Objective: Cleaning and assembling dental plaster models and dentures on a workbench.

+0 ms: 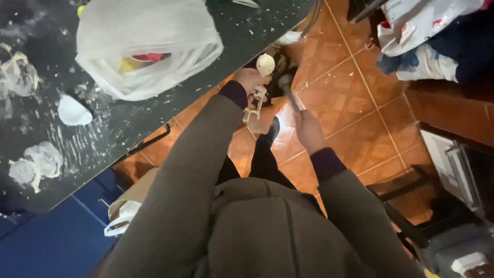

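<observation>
My left hand (249, 79) grips a small white figure (261, 82) with a round head and thin limbs, held over the edge of a dark table (128, 123). My right hand (307, 128) is closed around the handle of a slim dark tool (288, 90), whose rounded tip sits just right of the figure's head. Both arms wear grey-brown sleeves with dark cuffs. My dark shoe (271, 131) shows on the floor below the hands.
A white plastic bag (146, 44) with coloured items lies on the table, among white chips, dust and plaster-like lumps (72, 110). Orange floor tiles (355, 103) spread to the right. Bags and cloth (427, 36) pile at top right. A dark appliance (458, 206) stands at right.
</observation>
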